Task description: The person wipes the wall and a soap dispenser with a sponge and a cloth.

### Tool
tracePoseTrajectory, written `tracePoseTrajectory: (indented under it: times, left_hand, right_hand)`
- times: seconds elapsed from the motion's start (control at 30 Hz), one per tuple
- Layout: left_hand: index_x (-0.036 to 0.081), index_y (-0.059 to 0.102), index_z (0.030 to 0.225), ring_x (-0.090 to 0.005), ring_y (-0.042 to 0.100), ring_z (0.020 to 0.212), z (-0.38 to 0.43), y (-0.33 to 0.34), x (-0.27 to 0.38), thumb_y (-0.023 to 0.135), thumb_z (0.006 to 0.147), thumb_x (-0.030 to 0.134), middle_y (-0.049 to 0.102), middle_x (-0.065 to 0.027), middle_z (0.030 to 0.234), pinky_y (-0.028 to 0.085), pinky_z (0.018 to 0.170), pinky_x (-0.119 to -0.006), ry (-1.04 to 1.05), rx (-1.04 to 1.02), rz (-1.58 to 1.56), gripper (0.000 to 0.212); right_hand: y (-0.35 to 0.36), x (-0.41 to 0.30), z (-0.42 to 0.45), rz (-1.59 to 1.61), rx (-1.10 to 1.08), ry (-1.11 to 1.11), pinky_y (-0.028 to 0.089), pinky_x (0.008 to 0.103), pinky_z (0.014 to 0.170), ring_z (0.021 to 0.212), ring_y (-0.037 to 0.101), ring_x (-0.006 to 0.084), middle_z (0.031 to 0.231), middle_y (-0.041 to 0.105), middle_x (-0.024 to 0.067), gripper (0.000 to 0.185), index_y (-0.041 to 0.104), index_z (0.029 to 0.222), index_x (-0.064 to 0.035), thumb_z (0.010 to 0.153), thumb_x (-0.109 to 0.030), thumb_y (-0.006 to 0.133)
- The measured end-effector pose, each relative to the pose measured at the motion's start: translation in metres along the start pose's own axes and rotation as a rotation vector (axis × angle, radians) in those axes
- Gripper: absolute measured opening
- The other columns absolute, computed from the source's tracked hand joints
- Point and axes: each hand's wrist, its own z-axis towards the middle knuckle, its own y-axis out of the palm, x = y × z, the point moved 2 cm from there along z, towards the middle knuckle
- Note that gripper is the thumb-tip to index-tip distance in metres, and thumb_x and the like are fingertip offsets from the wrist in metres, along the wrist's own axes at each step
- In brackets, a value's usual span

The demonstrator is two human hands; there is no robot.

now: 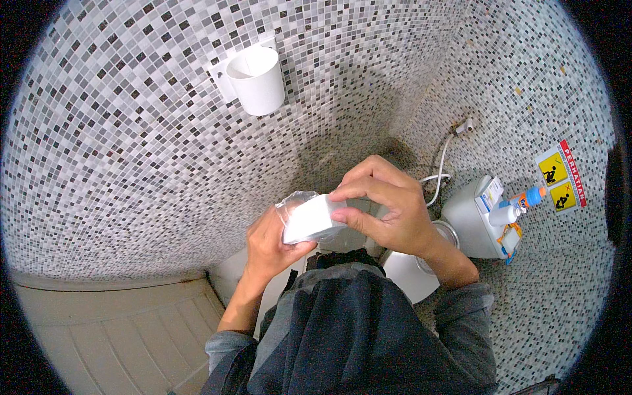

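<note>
A white block-shaped pack [312,219], partly in clear plastic wrap, is held in front of my body. My left hand [270,244] grips it from the left and below, with the thumb along its lower edge. Loose clear film [296,198] stands up at the pack's upper left. From the right, my right hand [387,205] pinches the pack's right end between thumb and fingertips. Glare washes out the pack's face, so I cannot tell what is inside.
A white cup-shaped holder [256,84] is mounted on the mosaic-tiled wall. At the right, bottles and packets stand on a toilet tank [461,217], near the toilet [412,276]. A white hose [439,168] runs from a wall valve [464,127]. A beige door-like panel [118,335] is lower left.
</note>
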Motion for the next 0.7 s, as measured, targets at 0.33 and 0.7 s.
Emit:
tracePoseTrajectory:
  times: [0.33, 0.7]
  left_hand:
    - [0.005, 0.063, 0.105, -0.0263, 0.062, 0.067, -0.001, -0.004, 0.001, 0.083, 0.058, 0.019, 0.062, -0.0093, 0.080, 0.049, 0.058, -0.034, 0.042, -0.003, 0.052, 0.053]
    - [0.003, 0.062, 0.110, -0.0253, 0.068, 0.083, -0.015, 0.017, -0.004, 0.082, 0.057, 0.016, 0.068, -0.0132, 0.094, 0.053, 0.074, -0.034, -0.150, 0.038, -0.148, 0.058]
  right_hand:
    - [0.007, -0.007, 0.001, -0.208, 0.057, -0.160, 0.046, 0.0376, 0.067, 0.075, 0.055, 0.0274, 0.081, 0.054, 0.0099, 0.012, 0.058, 0.084, -0.0019, 0.076, -0.004, 0.068]
    - [0.029, 0.039, -0.008, 0.310, 0.001, 0.343, 0.041, 0.0254, 0.072, 0.079, 0.049, 0.0106, 0.082, 0.051, 0.0030, 0.012, 0.054, 0.089, -0.0024, 0.093, -0.014, 0.055]
